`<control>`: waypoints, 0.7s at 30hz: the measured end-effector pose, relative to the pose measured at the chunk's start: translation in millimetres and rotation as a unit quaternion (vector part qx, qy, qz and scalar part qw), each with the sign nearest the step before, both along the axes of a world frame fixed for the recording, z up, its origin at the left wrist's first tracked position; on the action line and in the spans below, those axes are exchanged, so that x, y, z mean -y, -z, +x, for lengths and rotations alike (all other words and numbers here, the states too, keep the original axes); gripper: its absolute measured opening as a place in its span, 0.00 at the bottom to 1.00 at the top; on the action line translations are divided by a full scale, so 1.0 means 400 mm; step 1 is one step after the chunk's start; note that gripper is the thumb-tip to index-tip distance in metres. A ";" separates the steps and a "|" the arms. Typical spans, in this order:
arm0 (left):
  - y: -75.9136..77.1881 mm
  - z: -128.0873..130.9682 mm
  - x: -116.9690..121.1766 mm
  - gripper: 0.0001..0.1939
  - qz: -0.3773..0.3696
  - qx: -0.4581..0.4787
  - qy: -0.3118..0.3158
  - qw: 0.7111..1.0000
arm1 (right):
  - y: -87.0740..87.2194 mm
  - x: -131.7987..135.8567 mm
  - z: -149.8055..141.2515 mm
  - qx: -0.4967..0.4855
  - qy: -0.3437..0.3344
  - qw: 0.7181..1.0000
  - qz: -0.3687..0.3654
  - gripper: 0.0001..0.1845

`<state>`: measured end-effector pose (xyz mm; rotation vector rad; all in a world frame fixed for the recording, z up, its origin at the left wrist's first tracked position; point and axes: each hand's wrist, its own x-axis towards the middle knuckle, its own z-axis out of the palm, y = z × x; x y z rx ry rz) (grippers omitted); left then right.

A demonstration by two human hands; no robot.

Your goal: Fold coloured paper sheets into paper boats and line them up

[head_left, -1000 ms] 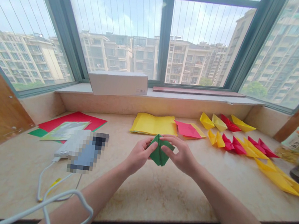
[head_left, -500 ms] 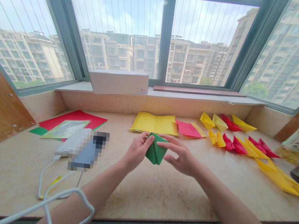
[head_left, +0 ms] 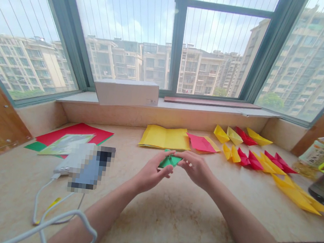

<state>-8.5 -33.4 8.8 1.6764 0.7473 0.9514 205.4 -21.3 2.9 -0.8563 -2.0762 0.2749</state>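
Observation:
A small folded piece of green paper (head_left: 171, 160) is held up between my two hands, over the middle of the stone counter. My left hand (head_left: 155, 170) grips its left side, with the thumb at the near edge and the fingers behind. On the other side, my right hand (head_left: 196, 168) has its fingertips on the paper's right corner, the fingers curled. The paper is tilted so that its folded layers show, and parts of it are hidden by my fingers. Behind it lie a stack of yellow paper (head_left: 164, 137) and a pink sheet (head_left: 202, 143).
Several folded paper boats (head_left: 258, 161) in yellow and red stand at the right, near a bottle (head_left: 319, 153) and a dark cup with a yellow-green strap. Red sheets (head_left: 61, 133), a white power bank (head_left: 71, 158), a blurred phone and a white cable (head_left: 81, 215) occupy the left.
The green paper has turned from an upright diamond to a flatter, tilted position. My left thumb has moved to its near edge, and my right fingers have curled in at the right corner.

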 end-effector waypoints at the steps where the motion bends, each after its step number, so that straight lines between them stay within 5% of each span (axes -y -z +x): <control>1: 0.004 -0.002 -0.003 0.31 0.017 -0.021 -0.001 1.000 | -0.002 0.002 0.001 0.027 0.008 1.000 -0.006 0.17; 5: 0.013 -0.005 -0.009 0.27 0.085 -0.062 -0.017 0.994 | -0.004 0.006 0.001 0.115 0.050 0.992 -0.019 0.21; 11: 0.007 0.009 0.010 0.20 0.025 -0.131 0.005 0.991 | -0.002 0.012 -0.005 0.156 0.062 0.986 -0.002 0.26; 21: 0.002 0.009 0.007 0.13 0.159 -0.162 -0.027 0.974 | 0.003 0.043 -0.053 -0.005 0.035 0.999 -0.015 0.05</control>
